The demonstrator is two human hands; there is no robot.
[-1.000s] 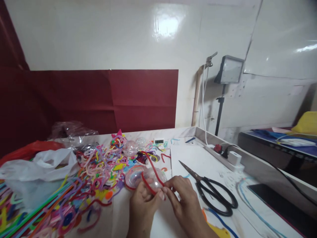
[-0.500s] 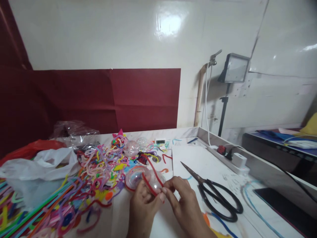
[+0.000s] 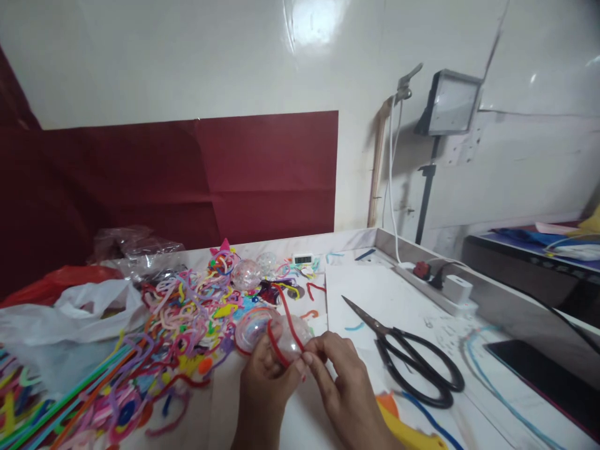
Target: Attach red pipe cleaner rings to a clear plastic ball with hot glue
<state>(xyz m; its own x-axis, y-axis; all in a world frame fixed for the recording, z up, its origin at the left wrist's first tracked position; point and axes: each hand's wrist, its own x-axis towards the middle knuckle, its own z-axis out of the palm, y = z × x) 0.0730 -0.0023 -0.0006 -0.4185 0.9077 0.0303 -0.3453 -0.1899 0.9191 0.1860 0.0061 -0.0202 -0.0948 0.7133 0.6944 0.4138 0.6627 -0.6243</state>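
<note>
My left hand (image 3: 267, 378) is closed around a clear plastic ball (image 3: 262, 328) low in the middle of the view. A red pipe cleaner (image 3: 287, 315) runs over the ball and rises behind it. Right beside it, my right hand (image 3: 340, 375) pinches the near end of that red pipe cleaner against the ball. Both hands hover just above the white table (image 3: 375, 300). Black scissors (image 3: 407, 356) lie on the table to the right of my right hand, apart from it.
A heap of coloured pipe cleaner pieces (image 3: 182, 319) covers the table's left, with white (image 3: 70, 319) and red plastic bags (image 3: 60, 281). More clear balls (image 3: 247, 274) and a small timer (image 3: 302, 258) sit behind. A power strip (image 3: 440, 287), lamp stand (image 3: 447, 106) and dark tablet (image 3: 544, 375) stand right.
The view has tipped slightly, so the wall objects sit higher. My hands keep their grip on the ball and the red pipe cleaner, shifting only a little.
</note>
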